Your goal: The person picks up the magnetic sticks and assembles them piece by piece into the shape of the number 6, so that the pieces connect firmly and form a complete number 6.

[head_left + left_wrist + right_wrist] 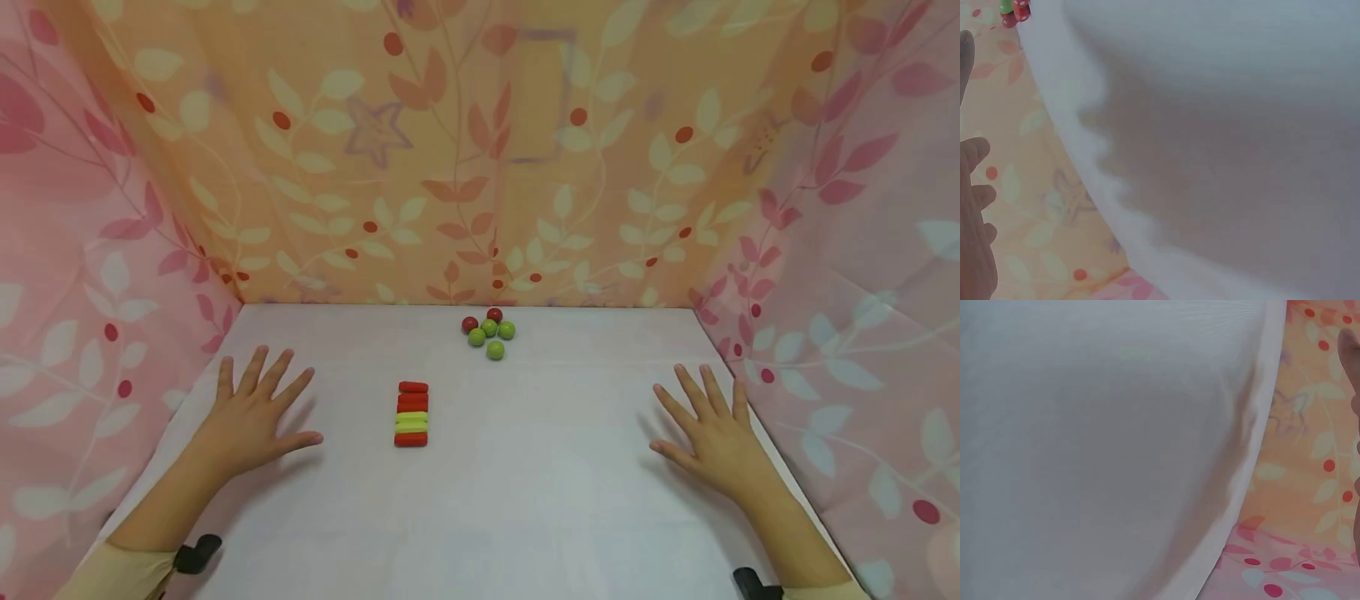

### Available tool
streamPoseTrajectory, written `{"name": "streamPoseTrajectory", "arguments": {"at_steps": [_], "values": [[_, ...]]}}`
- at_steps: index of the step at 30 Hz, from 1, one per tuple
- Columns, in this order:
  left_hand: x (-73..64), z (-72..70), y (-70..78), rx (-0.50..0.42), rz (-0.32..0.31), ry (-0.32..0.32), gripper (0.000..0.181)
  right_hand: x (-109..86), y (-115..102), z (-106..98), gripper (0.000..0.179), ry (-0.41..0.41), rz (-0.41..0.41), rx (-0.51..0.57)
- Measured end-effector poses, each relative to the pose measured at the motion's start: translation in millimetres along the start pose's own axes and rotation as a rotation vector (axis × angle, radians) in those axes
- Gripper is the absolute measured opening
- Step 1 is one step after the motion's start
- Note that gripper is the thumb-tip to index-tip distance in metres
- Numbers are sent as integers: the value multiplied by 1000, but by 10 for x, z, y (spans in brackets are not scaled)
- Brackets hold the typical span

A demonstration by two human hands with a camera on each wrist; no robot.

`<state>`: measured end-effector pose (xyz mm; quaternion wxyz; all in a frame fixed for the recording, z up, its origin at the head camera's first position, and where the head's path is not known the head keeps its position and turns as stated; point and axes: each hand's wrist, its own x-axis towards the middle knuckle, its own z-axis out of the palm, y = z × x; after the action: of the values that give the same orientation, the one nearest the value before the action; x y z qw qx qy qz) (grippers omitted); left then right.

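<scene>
My left hand hovers over the left side of the white table, fingers straight and spread, holding nothing. To its right lies a column of short red and yellow-green sticks, side by side, with one red stick at the far end. Over the table's right side, my right hand is likewise spread and holds nothing. Small green balls and two dark red balls are clustered near the back edge. In the left wrist view, red and green items peek in at the top corner.
A white-covered table spreads under both hands. Leaf-patterned cloth stands around it, orange cloth behind and pink cloth at the sides. Black wrist straps show at both cuffs.
</scene>
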<state>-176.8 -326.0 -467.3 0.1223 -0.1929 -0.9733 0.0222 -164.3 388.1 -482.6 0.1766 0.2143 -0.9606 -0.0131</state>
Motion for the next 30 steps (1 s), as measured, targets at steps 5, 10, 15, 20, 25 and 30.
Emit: {"name": "streamPoseTrajectory", "arguments": {"at_steps": [5,10,15,20,25,30], "values": [[97,-8,45,-27,5,-3,103,117,-49,-19,89,23,-22,19],[192,25,96,-63,-17,-44,102,241,-110,-8,88,42,-38,39],[293,54,152,-123,-37,-75,103,337,-195,11,84,28,-11,80],[407,82,193,-191,-52,-86,102,432,-285,32,81,25,15,135],[536,104,241,-253,-57,-109,102,515,-363,58,79,41,38,188],[670,144,285,-313,-53,-141,104,605,-449,84,76,54,50,243]]}}
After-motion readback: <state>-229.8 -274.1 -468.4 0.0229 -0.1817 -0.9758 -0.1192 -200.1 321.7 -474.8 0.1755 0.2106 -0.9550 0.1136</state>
